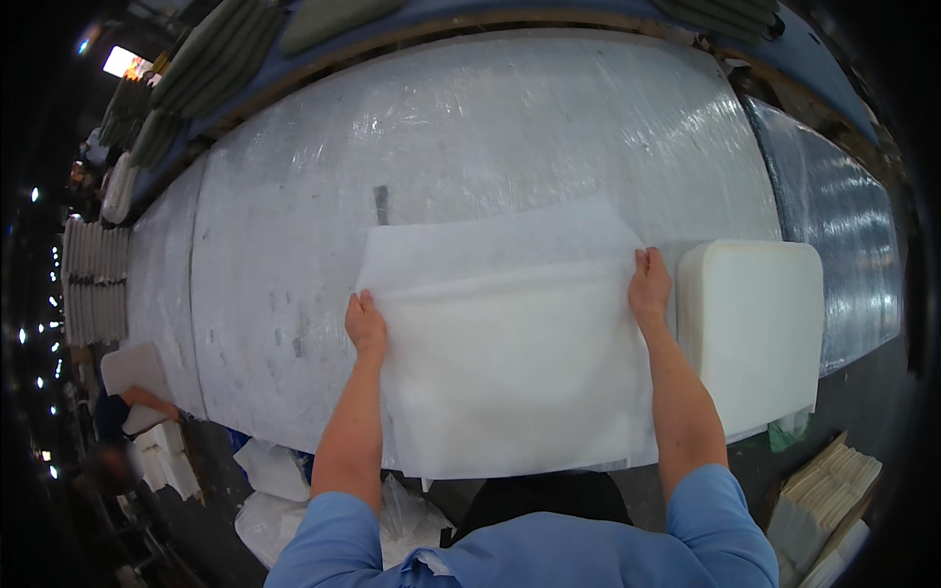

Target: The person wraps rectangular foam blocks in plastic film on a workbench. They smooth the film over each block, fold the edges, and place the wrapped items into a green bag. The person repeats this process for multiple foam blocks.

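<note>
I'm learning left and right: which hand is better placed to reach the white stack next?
Probably the right hand: it grips the right side of the sheet, close beside the stack. The left hand grips the left side, across the sheet from the stack.

Sheet on tbl, nr front edge; pad stack just R; cushion pile behind tbl, L.

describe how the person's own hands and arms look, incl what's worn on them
The left hand and right hand are bare, with no gloves. No watch or bracelet shows at either wrist. Both the left sleeve and right sleeve are short, plain light blue, part of a matching shirt.
</note>
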Demonstrator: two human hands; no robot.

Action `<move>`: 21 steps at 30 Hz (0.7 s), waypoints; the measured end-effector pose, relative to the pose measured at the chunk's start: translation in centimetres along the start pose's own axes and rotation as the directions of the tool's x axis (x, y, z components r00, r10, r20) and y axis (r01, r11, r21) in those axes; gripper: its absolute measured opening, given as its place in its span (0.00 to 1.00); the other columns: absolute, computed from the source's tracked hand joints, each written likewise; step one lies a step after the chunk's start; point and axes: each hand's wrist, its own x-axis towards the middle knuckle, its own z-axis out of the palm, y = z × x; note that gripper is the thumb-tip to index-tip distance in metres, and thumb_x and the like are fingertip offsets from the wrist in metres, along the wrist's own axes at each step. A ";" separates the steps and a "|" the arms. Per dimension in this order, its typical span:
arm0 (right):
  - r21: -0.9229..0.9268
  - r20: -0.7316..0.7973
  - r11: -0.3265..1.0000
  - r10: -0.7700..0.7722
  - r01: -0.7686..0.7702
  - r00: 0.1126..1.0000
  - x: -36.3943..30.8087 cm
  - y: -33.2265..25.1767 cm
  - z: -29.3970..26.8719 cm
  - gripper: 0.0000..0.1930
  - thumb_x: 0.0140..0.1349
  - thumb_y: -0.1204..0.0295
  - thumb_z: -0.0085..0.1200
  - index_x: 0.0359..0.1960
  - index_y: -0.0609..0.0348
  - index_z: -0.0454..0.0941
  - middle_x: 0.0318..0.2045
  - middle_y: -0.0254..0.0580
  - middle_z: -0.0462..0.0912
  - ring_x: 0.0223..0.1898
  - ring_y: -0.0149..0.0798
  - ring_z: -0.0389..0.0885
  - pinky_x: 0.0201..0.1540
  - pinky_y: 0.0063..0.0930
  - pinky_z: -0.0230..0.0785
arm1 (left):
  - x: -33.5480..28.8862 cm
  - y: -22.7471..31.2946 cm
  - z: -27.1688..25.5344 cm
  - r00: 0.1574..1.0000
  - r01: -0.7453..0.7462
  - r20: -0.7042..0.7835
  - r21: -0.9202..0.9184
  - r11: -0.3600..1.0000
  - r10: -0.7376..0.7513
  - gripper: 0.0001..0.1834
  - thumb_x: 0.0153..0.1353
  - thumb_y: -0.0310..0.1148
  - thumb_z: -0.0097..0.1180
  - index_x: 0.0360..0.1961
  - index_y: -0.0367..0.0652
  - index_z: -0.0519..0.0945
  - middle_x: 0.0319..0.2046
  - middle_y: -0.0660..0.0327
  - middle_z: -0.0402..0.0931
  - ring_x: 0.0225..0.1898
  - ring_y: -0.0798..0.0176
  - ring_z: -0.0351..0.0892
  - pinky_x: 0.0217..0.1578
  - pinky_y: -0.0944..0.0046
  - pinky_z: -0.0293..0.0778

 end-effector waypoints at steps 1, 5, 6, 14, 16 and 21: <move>-0.003 0.003 1.000 0.003 -0.003 1.000 0.2 0.2 0.0 0.14 0.76 0.62 0.46 0.44 0.64 0.74 0.33 0.57 0.82 0.36 0.60 0.79 0.42 0.45 0.70 | 0.2 -0.1 0.0 0.999 0.017 0.045 0.000 1.000 -0.017 0.23 0.77 0.44 0.45 0.44 0.30 0.78 0.38 0.47 0.82 0.39 0.49 0.77 0.46 0.54 0.73; -0.029 0.030 0.999 -0.028 0.029 0.999 0.9 0.9 -0.3 0.14 0.76 0.63 0.47 0.42 0.63 0.74 0.32 0.56 0.81 0.35 0.59 0.78 0.41 0.45 0.69 | 1.0 -1.5 0.5 0.999 0.039 0.019 0.010 0.999 -0.039 0.24 0.77 0.44 0.45 0.51 0.29 0.78 0.45 0.46 0.82 0.46 0.49 0.79 0.52 0.56 0.72; -0.033 0.038 0.999 -0.042 0.044 0.998 1.0 0.9 -0.3 0.14 0.76 0.62 0.47 0.42 0.63 0.74 0.31 0.55 0.80 0.34 0.58 0.78 0.41 0.45 0.69 | 1.2 -2.2 0.7 1.000 0.015 -0.020 0.030 0.999 -0.014 0.24 0.77 0.44 0.45 0.53 0.29 0.78 0.46 0.46 0.82 0.48 0.49 0.78 0.54 0.56 0.71; 0.011 0.105 1.000 0.028 -0.029 0.994 1.5 2.0 -0.6 0.15 0.74 0.62 0.49 0.37 0.64 0.74 0.28 0.52 0.78 0.31 0.49 0.74 0.39 0.40 0.67 | 3.0 -3.6 0.2 0.979 0.085 0.186 -0.039 0.996 -0.077 0.24 0.76 0.44 0.45 0.54 0.29 0.78 0.48 0.46 0.81 0.48 0.50 0.78 0.52 0.56 0.73; 0.034 0.129 0.999 0.036 -0.041 0.991 1.9 2.1 -0.4 0.15 0.74 0.62 0.49 0.38 0.64 0.75 0.27 0.50 0.77 0.31 0.46 0.74 0.39 0.40 0.67 | 3.1 -4.1 0.2 0.972 0.116 0.213 -0.081 0.990 -0.096 0.25 0.76 0.44 0.46 0.55 0.30 0.77 0.49 0.48 0.81 0.48 0.52 0.78 0.51 0.56 0.73; 0.281 0.282 0.907 0.234 -0.313 0.930 1.7 2.1 -1.0 0.16 0.71 0.58 0.54 0.41 0.61 0.79 0.28 0.39 0.78 0.32 0.39 0.75 0.38 0.37 0.68 | 0.7 -2.9 0.3 0.869 0.434 0.439 -0.455 0.777 -0.229 0.27 0.75 0.49 0.48 0.60 0.35 0.76 0.52 0.56 0.80 0.50 0.57 0.78 0.52 0.58 0.73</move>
